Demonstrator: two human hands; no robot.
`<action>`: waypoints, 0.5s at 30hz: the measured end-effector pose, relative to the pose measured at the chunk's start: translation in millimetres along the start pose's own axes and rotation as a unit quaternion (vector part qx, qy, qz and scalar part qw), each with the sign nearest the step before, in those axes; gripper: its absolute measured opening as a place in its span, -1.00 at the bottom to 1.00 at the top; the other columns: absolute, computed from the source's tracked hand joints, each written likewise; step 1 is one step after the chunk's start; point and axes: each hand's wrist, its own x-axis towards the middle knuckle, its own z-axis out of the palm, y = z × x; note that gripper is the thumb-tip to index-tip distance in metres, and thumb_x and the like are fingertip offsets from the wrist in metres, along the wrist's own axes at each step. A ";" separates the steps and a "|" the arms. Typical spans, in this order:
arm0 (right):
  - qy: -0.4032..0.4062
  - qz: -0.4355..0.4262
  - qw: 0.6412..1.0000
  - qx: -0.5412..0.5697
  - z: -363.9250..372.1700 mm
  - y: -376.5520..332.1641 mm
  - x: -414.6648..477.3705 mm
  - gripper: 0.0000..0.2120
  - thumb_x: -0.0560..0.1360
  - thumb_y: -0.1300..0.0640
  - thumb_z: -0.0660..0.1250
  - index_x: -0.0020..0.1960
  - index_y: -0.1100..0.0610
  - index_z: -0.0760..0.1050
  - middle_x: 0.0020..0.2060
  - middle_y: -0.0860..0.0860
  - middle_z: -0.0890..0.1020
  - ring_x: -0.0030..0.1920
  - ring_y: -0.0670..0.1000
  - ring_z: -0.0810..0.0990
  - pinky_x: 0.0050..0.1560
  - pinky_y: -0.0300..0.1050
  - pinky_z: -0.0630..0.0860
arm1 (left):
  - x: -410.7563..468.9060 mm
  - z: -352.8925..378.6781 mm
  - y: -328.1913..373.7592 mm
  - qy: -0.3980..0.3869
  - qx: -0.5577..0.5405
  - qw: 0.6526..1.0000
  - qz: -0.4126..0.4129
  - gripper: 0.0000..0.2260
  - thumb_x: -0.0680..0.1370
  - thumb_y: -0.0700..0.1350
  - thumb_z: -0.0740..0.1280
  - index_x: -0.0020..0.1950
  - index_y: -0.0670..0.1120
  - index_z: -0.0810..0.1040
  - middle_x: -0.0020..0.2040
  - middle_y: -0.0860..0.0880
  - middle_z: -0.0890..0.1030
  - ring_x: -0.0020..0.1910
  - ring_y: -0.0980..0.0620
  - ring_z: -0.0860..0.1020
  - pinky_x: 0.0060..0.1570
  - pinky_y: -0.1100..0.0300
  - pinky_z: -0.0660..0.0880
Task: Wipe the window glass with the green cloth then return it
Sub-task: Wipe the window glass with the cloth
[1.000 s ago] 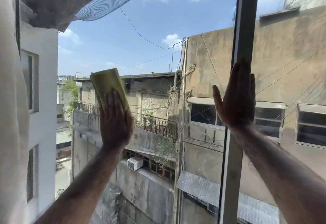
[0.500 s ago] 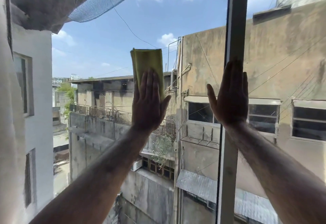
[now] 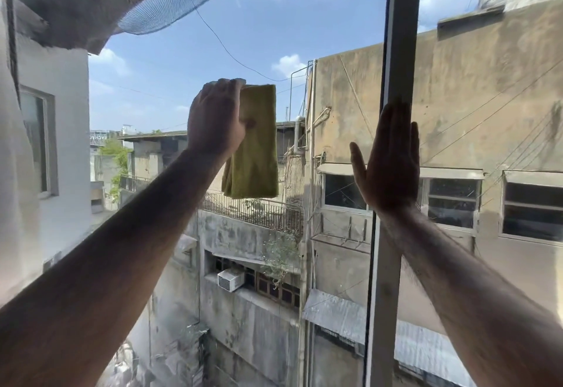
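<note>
The folded green cloth hangs against the window glass, a little left of centre. My left hand grips its upper left corner, fingers curled over the top edge. My right hand lies flat and spread against the vertical grey window frame, holding nothing. Both forearms reach up from the bottom corners.
Another glass pane lies right of the window frame. A white curtain hangs at the far left edge. Outside are concrete buildings, a balcony railing, an air conditioner and overhead cables.
My left hand has carried the cloth rightward across the glass, then turned from a flat palm on it to a grip on its top corner, so the cloth now hangs down. My right hand stayed on the frame.
</note>
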 end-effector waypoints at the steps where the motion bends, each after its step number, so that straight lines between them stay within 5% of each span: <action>1: 0.001 0.000 1.000 -0.002 1.1 0.4 0.2 -0.25 0.74 -0.17 0.07 0.69 0.33 -0.01 0.70 0.30 0.09 0.72 0.24 0.06 0.72 0.19 0.09 | 3.0 -1.4 -0.1 -0.007 0.013 1.000 -0.007 -0.40 0.47 -0.16 0.58 0.48 -0.11 0.50 0.32 -0.18 0.63 0.37 -0.23 0.52 0.34 -0.11 0.50; 8: -0.030 0.004 0.999 0.012 -4.8 -0.4 1.3 -0.21 0.72 -0.18 0.09 0.69 0.32 -0.05 0.70 0.30 0.06 0.72 0.24 0.05 0.71 0.22 0.11 | 7.3 -6.6 3.1 -0.038 0.035 0.999 -0.008 -0.39 0.50 -0.29 0.52 0.53 -0.15 0.43 0.42 -0.19 0.50 0.43 -0.21 0.47 0.28 -0.13 0.57; 12: -0.071 0.009 0.997 0.015 -14.0 -3.0 -4.1 -0.19 0.72 -0.24 0.03 0.70 0.32 -0.08 0.71 0.29 0.01 0.73 0.24 0.00 0.72 0.23 0.08 | -4.1 -8.2 16.7 -0.033 0.064 0.997 0.007 -0.71 0.56 -0.36 0.35 0.28 -0.21 0.56 0.14 -0.25 0.63 0.16 -0.28 0.62 0.07 -0.17 0.62; 15: -0.103 0.040 0.993 0.044 -26.2 -13.9 -7.1 -0.17 0.71 -0.24 0.07 0.70 0.33 -0.07 0.71 0.28 -0.01 0.73 0.22 -0.02 0.73 0.23 0.04 | -13.2 -8.3 23.1 -0.035 0.057 0.998 0.014 -0.76 0.56 -0.36 0.33 0.23 -0.23 0.55 0.08 -0.25 0.65 0.09 -0.30 0.65 -0.01 -0.18 0.63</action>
